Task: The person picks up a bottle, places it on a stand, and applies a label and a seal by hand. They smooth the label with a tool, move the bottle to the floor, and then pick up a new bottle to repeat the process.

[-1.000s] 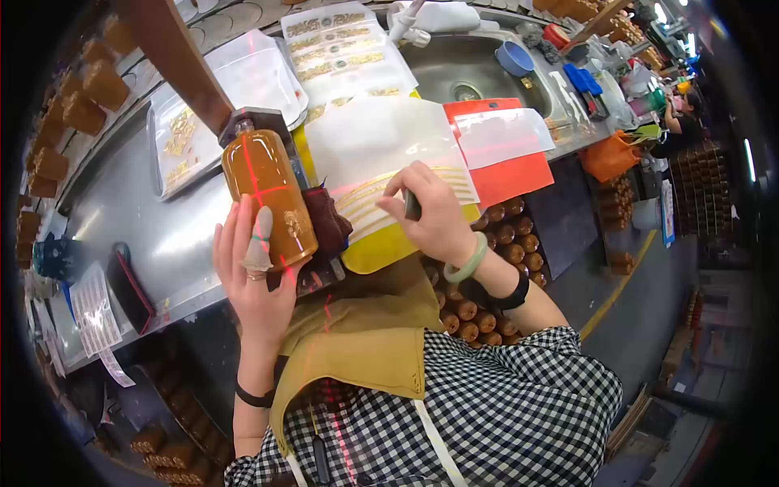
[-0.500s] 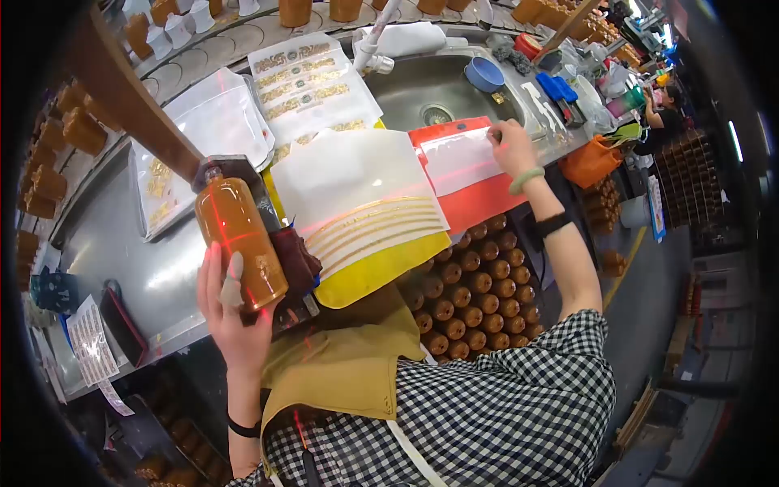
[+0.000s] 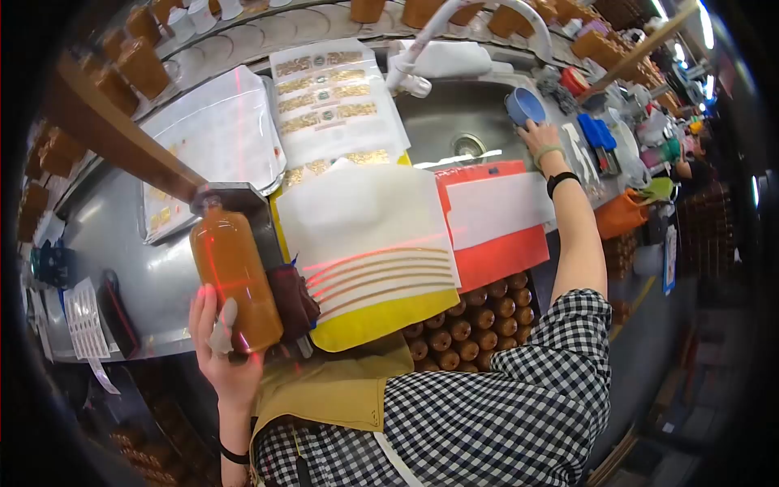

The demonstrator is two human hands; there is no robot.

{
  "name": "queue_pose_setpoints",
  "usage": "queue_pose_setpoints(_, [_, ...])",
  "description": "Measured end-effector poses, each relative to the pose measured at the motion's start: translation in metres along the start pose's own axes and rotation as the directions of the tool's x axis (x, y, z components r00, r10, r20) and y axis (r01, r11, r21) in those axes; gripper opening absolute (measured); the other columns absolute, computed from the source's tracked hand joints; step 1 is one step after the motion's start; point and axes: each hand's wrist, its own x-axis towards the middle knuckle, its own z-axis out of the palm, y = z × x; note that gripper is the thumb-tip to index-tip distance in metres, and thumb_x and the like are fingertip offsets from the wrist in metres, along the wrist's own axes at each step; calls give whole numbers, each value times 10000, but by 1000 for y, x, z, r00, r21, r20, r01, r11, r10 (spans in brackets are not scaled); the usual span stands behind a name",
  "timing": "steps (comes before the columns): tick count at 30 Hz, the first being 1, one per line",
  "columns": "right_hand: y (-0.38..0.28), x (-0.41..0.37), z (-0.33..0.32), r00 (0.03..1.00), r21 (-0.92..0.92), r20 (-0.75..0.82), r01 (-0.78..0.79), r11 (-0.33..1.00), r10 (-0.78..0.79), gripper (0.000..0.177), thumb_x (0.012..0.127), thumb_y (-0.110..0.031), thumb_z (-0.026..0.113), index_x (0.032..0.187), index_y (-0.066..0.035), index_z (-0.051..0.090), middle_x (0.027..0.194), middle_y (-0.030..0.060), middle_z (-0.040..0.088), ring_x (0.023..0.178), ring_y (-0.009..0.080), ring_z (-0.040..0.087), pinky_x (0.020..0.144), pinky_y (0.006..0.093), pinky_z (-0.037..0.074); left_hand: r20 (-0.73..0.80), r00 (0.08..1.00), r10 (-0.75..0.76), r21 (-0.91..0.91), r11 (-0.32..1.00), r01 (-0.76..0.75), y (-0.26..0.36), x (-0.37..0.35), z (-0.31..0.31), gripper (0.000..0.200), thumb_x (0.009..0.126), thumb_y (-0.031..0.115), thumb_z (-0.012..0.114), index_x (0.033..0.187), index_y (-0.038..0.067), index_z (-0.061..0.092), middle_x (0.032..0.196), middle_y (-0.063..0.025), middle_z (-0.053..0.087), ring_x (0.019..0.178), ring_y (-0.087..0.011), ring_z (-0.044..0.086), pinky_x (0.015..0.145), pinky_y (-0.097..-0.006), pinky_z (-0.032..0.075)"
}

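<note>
On the left, an amber-brown bottle (image 3: 237,280) lies tilted, its neck at a dark holder on a wooden arm. My left hand (image 3: 223,345) is closed around its lower end, with a pale cover on the thumb. At the sink's right side my right hand (image 3: 542,140) reaches to a blue bowl (image 3: 526,105), fingers apart with the tips right at its near rim. Between the hands lies a white sheet with gold stripes (image 3: 373,219) on a yellow folder (image 3: 381,321). Beside it, a white sheet (image 3: 497,209) rests on a red folder (image 3: 507,264).
A curved tap (image 3: 414,69) arches over the metal sink (image 3: 442,118). Gold-patterned decal sheets (image 3: 324,93) and a white-lined tray (image 3: 219,122) lie behind. Many brown bottles (image 3: 462,337) stand below the counter edge. A dark cloth (image 3: 290,300) sits beside the held bottle.
My right hand has left the white sheet on the red folder and moved up to the blue bowl. The left hand stays at the bottle. The whole view has shifted.
</note>
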Motion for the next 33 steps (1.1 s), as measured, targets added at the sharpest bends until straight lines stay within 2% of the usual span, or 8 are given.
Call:
queue_pose_setpoints(6, [0,15,21,995,-50,-102,-19,999,13,152,893,-167,613,902,-173,765,1104,-3,657,1072,220,651,810,422,500,25,1000,-12,0,1000,12,0,2,-4,641,719,3,809,1333,80,644,1478,-163,566,1395,-397,502,1171,-565,379])
queue_pose_setpoints(13, [-20,-28,-101,929,495,-308,-29,868,207,122,948,-117,567,1011,-110,671,1013,134,672,948,370,668,798,486,533,-20,999,46,-55,997,-47,-5,4,-1,693,627,-14,804,1297,113,684,1470,-150,576,1365,-390,529,1131,-547,415])
queue_pose_setpoints(14, [-26,-32,-105,844,654,-471,140,744,255,123,958,-108,580,1043,-95,668,1011,140,677,919,379,665,779,475,523,24,997,67,-110,992,-64,-4,11,-7,766,594,-5,810,1335,130,673,1468,-138,581,1362,-374,534,1129,-534,412])
queue_pose_setpoints(17, [-66,-63,-199,845,793,-473,284,538,251,45,937,-61,651,974,-38,663,890,123,617,804,314,608,741,408,493,-51,994,95,-110,989,-100,-6,3,0,798,658,55,849,1416,154,623,1499,-150,541,1377,-384,511,1137,-532,407])
queue_pose_setpoints(21, [-117,-109,-268,851,837,-482,378,396,207,55,957,-52,661,965,-9,629,903,124,615,801,286,608,741,378,492,-69,995,78,-264,960,-93,-3,-13,-11,820,712,102,858,1474,154,559,1570,-169,446,1386,-399,489,1135,-524,411])
queue_pose_setpoints(24, [-155,-144,-321,781,756,-588,438,487,211,44,969,-43,648,996,-9,644,915,125,616,838,281,619,735,368,495,-162,983,82,-323,937,-132,-16,-43,-28,722,774,123,851,1436,89,567,1567,-145,447,1372,-379,505,1111,-486,450])
queue_pose_setpoints(27, [-181,-162,-352,677,692,-694,536,484,244,60,983,-29,628,1030,1,649,934,131,618,865,291,622,747,371,500,-229,973,-25,-311,949,-49,-37,-86,-42,667,802,109,838,1418,78,584,1527,-139,488,1355,-359,521,1094,-467,470])
queue_pose_setpoints(33, [-210,-193,-415,642,663,-733,598,450,227,110,1015,-24,594,1086,30,659,984,151,659,890,283,643,804,369,510,-259,868,-425,-379,871,313,-82,-170,-70,514,869,128,786,1347,21,630,1395,-119,585,1258,-301,574,1071,-378,474])
